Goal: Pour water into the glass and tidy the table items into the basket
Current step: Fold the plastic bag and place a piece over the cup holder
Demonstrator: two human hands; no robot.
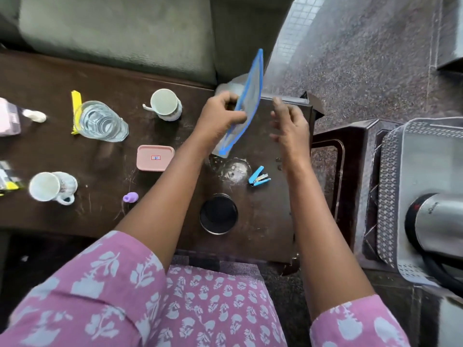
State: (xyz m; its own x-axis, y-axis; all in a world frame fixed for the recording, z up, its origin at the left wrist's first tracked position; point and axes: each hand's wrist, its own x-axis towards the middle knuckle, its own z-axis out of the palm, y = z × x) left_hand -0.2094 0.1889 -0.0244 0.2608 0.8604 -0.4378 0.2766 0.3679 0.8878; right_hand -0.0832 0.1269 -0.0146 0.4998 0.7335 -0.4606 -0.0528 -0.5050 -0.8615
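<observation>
Two hands: left (220, 113) gripping pouch (246, 101), right (290, 123) spread.

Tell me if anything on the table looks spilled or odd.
Yes: a pale smeared patch marks the dark table beside the blue stapler, like a dried spill or residue. The glass stands upright.

Dark table (263, 221); glass (101, 121), cups (165, 103), stapler (259, 176), pink box (155, 157)

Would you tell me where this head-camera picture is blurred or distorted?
Head view: the right hand and the blue-edged pouch in the left hand are motion-smeared; the wide lens bends the table edges; the stapler and glass stay sharp.
</observation>
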